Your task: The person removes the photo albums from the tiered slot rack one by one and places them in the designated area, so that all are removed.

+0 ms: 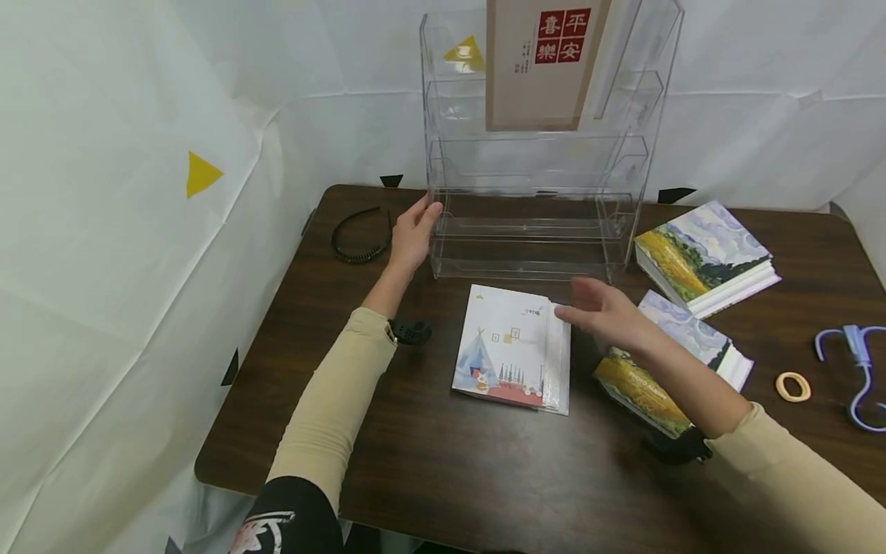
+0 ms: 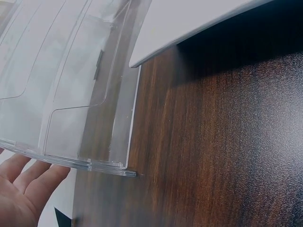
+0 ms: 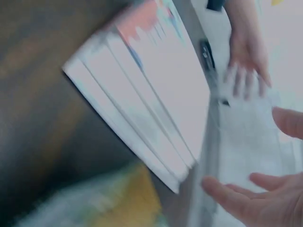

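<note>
In the head view my left hand [image 1: 414,231] touches the left side of a clear tiered display rack [image 1: 519,269]. The left wrist view shows its fingers [image 2: 45,182] extended against the rack's side panel. My right hand [image 1: 609,312] hovers with spread fingers and holds nothing, just right of a small stack of white booklets [image 1: 508,346]. On the top booklet is a blue tent drawing. The right wrist view, blurred, shows the stack's layered edges [image 3: 128,99] beside my open right hand [image 3: 255,194]. Below my right forearm lies a thick book with a painted landscape cover [image 1: 644,392], partly hidden.
A second landscape-covered book [image 1: 706,254] lies at the back right. A beige card with red squares [image 1: 540,92] stands in the rack's upper tier. A black headband [image 1: 356,258] lies at left; a wooden ring [image 1: 792,387] and a blue-purple claw-shaped item [image 1: 858,354] at right.
</note>
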`<state>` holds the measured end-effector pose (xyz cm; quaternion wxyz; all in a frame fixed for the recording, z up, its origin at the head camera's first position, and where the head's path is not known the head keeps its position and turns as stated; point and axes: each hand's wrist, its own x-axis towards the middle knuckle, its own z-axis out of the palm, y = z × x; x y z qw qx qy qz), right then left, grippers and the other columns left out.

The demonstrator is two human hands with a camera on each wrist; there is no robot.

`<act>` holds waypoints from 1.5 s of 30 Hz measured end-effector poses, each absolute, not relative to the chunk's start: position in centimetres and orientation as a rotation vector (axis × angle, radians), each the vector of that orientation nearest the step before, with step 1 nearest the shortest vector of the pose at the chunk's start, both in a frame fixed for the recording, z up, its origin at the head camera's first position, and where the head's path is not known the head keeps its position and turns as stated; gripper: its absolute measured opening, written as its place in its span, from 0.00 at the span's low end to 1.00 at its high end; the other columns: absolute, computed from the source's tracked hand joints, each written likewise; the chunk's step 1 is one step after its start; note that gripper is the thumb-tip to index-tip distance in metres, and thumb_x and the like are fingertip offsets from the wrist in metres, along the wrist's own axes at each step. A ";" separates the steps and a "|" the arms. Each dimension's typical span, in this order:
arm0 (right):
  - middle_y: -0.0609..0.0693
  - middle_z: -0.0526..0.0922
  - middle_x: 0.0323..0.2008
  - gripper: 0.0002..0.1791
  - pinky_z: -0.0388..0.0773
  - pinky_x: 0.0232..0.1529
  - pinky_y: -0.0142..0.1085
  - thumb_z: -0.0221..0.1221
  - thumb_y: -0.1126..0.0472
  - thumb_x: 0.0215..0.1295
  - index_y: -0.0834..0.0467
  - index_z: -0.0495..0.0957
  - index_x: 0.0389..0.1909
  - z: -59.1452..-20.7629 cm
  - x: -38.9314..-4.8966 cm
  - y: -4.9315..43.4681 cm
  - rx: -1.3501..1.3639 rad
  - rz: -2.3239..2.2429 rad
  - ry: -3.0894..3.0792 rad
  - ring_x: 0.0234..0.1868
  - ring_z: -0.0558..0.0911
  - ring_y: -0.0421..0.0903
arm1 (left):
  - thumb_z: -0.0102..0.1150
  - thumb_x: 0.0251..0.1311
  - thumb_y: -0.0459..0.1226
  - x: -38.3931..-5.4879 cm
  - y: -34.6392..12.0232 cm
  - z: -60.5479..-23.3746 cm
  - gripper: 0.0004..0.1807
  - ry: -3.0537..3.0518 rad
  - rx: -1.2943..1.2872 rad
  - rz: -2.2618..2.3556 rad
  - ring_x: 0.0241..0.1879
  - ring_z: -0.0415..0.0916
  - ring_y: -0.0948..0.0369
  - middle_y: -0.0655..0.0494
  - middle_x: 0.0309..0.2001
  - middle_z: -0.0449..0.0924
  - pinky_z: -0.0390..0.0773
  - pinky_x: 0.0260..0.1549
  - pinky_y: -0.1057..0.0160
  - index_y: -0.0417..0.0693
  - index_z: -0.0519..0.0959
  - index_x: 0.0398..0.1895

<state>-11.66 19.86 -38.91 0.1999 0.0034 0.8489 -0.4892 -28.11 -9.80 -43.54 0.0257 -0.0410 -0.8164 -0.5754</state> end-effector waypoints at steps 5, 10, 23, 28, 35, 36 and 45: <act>0.69 0.68 0.63 0.36 0.66 0.59 0.59 0.59 0.52 0.70 0.67 0.60 0.70 -37.4 -13.6 21.9 0.055 -1.427 2.827 0.62 0.69 0.65 | 0.49 0.71 0.56 -28.2 -9.8 -43.6 0.30 -2.534 -0.155 -1.732 0.60 0.73 0.53 0.50 0.59 0.78 0.69 0.60 0.53 0.55 0.68 0.71; 0.66 0.70 0.56 0.31 0.65 0.53 0.55 0.58 0.52 0.69 0.67 0.63 0.65 -36.6 -16.3 23.8 0.192 -1.399 3.127 0.57 0.70 0.62 | 0.49 0.71 0.55 -28.3 -9.9 -43.6 0.30 -2.531 -0.148 -1.726 0.60 0.73 0.53 0.50 0.60 0.78 0.69 0.59 0.53 0.54 0.69 0.71; 0.70 0.61 0.69 0.42 0.63 0.60 0.62 0.47 0.43 0.74 0.65 0.46 0.76 -39.2 -20.3 25.8 0.136 -1.295 2.982 0.65 0.66 0.69 | 0.48 0.70 0.57 -28.2 -9.7 -43.6 0.31 -2.530 -0.143 -1.757 0.61 0.72 0.53 0.50 0.61 0.77 0.69 0.60 0.52 0.55 0.67 0.72; 0.70 0.65 0.67 0.39 0.62 0.62 0.60 0.46 0.44 0.75 0.67 0.50 0.74 -39.7 -20.7 25.8 0.160 -1.281 3.005 0.65 0.67 0.68 | 0.49 0.70 0.57 -28.1 -9.8 -43.5 0.31 -2.531 -0.132 -1.767 0.61 0.72 0.53 0.50 0.61 0.76 0.69 0.60 0.52 0.56 0.67 0.72; 0.70 0.66 0.66 0.40 0.63 0.61 0.59 0.45 0.44 0.76 0.68 0.49 0.75 -39.7 -20.8 25.9 0.178 -1.232 3.011 0.63 0.69 0.68 | 0.50 0.69 0.58 -28.0 -9.6 -43.6 0.31 -2.522 -0.073 -1.777 0.61 0.72 0.55 0.52 0.61 0.77 0.68 0.60 0.53 0.57 0.69 0.71; 0.71 0.66 0.66 0.40 0.64 0.61 0.59 0.45 0.44 0.76 0.68 0.49 0.74 -39.7 -20.8 25.9 0.180 -1.226 3.012 0.63 0.69 0.68 | 0.50 0.69 0.57 -28.0 -9.5 -43.7 0.31 -2.515 -0.066 -1.772 0.61 0.73 0.55 0.52 0.61 0.77 0.68 0.60 0.54 0.57 0.68 0.71; 0.70 0.65 0.66 0.40 0.65 0.60 0.60 0.44 0.43 0.76 0.66 0.48 0.75 -39.6 -20.9 25.8 0.212 -1.186 2.997 0.63 0.69 0.68 | 0.53 0.70 0.52 -27.7 -7.5 -41.7 0.28 -2.118 -0.052 -1.499 0.59 0.63 0.61 0.54 0.60 0.66 0.66 0.55 0.63 0.52 0.67 0.68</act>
